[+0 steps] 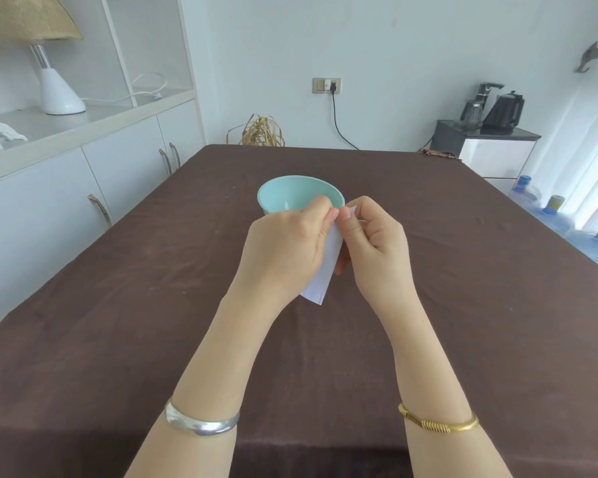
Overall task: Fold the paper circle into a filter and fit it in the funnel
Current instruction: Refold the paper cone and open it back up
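Both hands — left hand (290, 246), right hand (373, 243) — pinch the folded paper (328, 260), fingers closed on its top edge

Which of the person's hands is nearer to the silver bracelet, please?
Left. The silver bracelet sits on that arm's wrist, below the left hand; the right hand is across the folded paper.

Matt white paper (325, 267); glossy, perhaps plastic funnel (290, 194); napped brown tablecloth (152, 305).
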{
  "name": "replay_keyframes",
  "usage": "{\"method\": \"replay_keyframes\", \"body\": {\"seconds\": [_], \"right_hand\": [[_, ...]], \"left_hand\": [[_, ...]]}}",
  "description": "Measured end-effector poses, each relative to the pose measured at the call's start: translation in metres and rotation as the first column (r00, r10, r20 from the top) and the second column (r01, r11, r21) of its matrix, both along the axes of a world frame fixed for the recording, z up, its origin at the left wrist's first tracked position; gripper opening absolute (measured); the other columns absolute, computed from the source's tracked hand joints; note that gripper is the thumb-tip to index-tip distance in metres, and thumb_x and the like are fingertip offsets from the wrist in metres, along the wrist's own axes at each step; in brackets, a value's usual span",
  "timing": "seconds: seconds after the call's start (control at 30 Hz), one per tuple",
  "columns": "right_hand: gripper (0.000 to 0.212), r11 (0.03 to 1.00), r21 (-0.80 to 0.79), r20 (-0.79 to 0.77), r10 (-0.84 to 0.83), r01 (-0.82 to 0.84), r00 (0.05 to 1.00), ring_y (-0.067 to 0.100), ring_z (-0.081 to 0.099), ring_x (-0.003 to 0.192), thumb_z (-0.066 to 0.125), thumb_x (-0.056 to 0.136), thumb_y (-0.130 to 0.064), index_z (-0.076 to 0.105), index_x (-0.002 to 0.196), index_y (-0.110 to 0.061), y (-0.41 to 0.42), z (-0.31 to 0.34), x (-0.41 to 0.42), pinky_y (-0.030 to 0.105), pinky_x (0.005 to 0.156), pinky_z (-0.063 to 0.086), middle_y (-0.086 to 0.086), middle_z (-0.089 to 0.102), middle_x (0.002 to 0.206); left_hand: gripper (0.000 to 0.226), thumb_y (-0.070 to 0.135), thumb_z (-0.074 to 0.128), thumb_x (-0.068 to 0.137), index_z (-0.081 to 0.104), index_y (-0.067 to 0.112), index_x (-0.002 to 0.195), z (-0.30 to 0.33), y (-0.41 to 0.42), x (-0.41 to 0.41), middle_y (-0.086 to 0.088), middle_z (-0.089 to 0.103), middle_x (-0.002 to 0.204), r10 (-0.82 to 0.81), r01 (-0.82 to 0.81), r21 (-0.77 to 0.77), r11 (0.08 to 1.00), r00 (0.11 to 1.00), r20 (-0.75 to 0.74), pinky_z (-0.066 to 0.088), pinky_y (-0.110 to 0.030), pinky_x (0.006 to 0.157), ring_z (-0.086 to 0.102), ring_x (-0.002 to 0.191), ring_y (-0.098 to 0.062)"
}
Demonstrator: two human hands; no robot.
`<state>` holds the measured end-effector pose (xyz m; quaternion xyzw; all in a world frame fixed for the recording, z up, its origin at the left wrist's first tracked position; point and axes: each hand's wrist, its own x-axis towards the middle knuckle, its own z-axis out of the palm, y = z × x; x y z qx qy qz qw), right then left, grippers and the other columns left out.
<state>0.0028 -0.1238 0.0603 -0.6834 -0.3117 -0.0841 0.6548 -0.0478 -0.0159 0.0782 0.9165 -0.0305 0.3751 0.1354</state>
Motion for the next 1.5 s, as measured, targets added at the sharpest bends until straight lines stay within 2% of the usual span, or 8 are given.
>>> {"method": "replay_keyframes", "body": {"seconds": [0.23,0.43,0.57,0.7,0.9,1.0,1.33,1.5], "right_hand": [[0.029,0.985,0.053,0.038,-0.164,0.162,0.986,0.014,0.038,0.048,0.043,0.096,-0.017,0.049,0.068,-0.024,0.0,-0.002,0.0,0.033,0.043,0.037,0.0,0.043,0.054],[0.033,0.988,0.054,-0.019,-0.145,0.145,0.989,0.015,0.038,0.05,0.042,0.099,-0.017,0.048,0.067,-0.012,-0.001,-0.003,0.002,0.029,0.045,0.037,0.004,0.04,0.056],[0.037,0.95,0.094,0.088,-0.305,0.297,0.948,0.001,0.032,0.048,0.04,0.098,-0.011,0.043,0.063,-0.022,0.001,-0.003,0.001,0.012,0.045,0.026,-0.008,0.033,0.053],[0.031,0.927,0.127,0.088,-0.366,0.354,0.927,0.0,0.034,0.05,0.039,0.097,-0.008,0.047,0.067,-0.014,-0.001,-0.002,0.002,0.011,0.046,0.028,-0.009,0.036,0.055],[0.03,0.982,0.064,-0.048,-0.177,0.18,0.983,-0.002,0.036,0.05,0.039,0.099,-0.02,0.05,0.071,-0.018,-0.001,-0.003,0.002,0.01,0.049,0.031,-0.018,0.042,0.053],[0.032,0.994,-0.03,-0.048,-0.103,0.102,0.994,0.008,0.032,0.055,0.04,0.098,-0.018,0.043,0.071,-0.002,0.002,-0.008,-0.002,0.025,0.051,0.031,-0.008,0.037,0.058],[0.026,0.992,-0.024,0.01,-0.123,0.123,0.992,0.002,0.035,0.051,0.041,0.096,-0.02,0.045,0.073,-0.031,0.011,-0.018,-0.009,0.015,0.046,0.027,-0.017,0.047,0.054],[0.037,0.996,-0.069,-0.082,0.052,-0.058,0.995,0.002,0.039,0.043,0.038,0.1,-0.022,0.046,0.064,-0.019,0.006,-0.018,-0.008,0.014,0.045,0.034,-0.017,0.048,0.046]], "left_hand": [[0.032,0.029,0.033,0.092,0.045,0.008,0.071,-0.01,0.002,0.001,0.003,0.028,0.044,-0.011,0.011,-0.035,0.999,1.0,-0.027,0.018,-0.029,0.043,0.029,0.042,-0.026],[0.032,0.027,0.033,0.092,0.041,0.007,0.068,-0.014,0.006,0.004,-0.008,0.037,0.049,-0.086,0.085,-0.119,0.989,0.996,-0.002,0.026,-0.033,0.046,0.036,0.049,-0.034],[0.036,0.024,0.038,0.093,0.041,0.011,0.059,-0.017,0.004,0.003,0.0,0.03,0.046,-0.186,0.195,-0.244,0.95,0.981,0.061,0.021,-0.026,0.043,0.025,0.046,-0.016],[0.037,0.026,0.037,0.093,0.035,0.011,0.059,-0.025,0.006,0.003,0.008,0.024,0.047,-0.189,0.203,-0.394,0.896,0.979,0.074,0.02,-0.023,0.043,0.026,0.048,-0.012],[0.035,0.024,0.036,0.092,0.032,0.018,0.058,-0.024,0.007,0.002,0.007,0.024,0.046,-0.109,0.141,-0.381,0.914,0.988,0.106,0.021,-0.022,0.044,0.026,0.048,-0.015],[0.032,0.021,0.036,0.092,0.038,0.014,0.061,-0.025,0.01,0.003,0.006,0.028,0.048,-0.039,0.099,-0.408,0.908,0.988,0.153,0.022,-0.022,0.046,0.023,0.045,-0.014],[0.033,0.019,0.035,0.092,0.033,0.017,0.06,-0.025,0.007,0.005,0.011,0.026,0.046,0.044,0.047,-0.431,0.901,0.979,0.199,0.019,-0.026,0.046,0.025,0.042,-0.012],[0.031,0.021,0.034,0.092,0.033,0.017,0.061,-0.026,0.009,0.007,0.012,0.03,0.048,0.133,-0.007,-0.486,0.874,0.965,0.226,0.026,-0.019,0.045,0.029,0.042,-0.011]]}}
